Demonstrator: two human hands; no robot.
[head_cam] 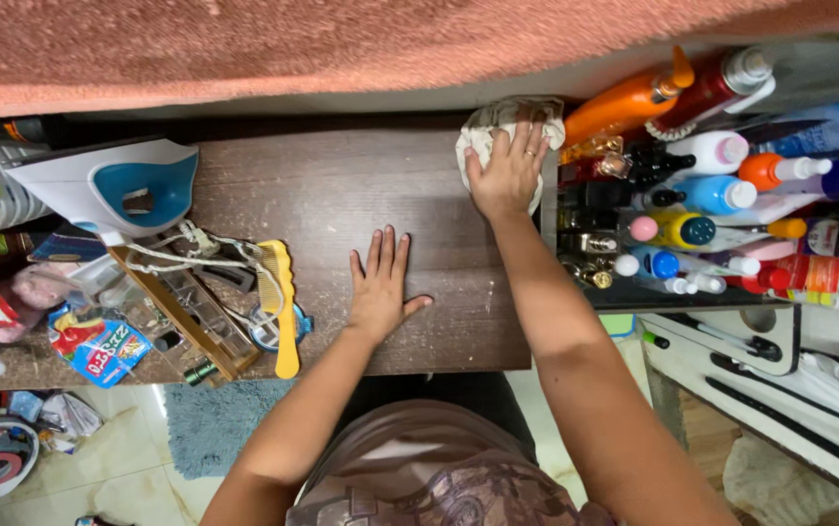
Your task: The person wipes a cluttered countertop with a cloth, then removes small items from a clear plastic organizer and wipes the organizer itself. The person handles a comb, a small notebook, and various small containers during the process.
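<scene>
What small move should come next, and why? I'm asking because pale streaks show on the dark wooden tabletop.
Probably draw the crumpled off-white cloth under the right hand toward the near edge: pale dusty streaks mark the dark wooden tabletop there, beside the flat left hand.

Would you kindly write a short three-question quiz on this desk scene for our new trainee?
1. True or false: the right hand presses a cloth on the table.
2. What lies nearest the left hand? A) yellow comb B) orange bottle C) iron
3. How does the left hand rest?

Key: 1 true; 2 A; 3 flat, palm down, fingers spread.
</scene>
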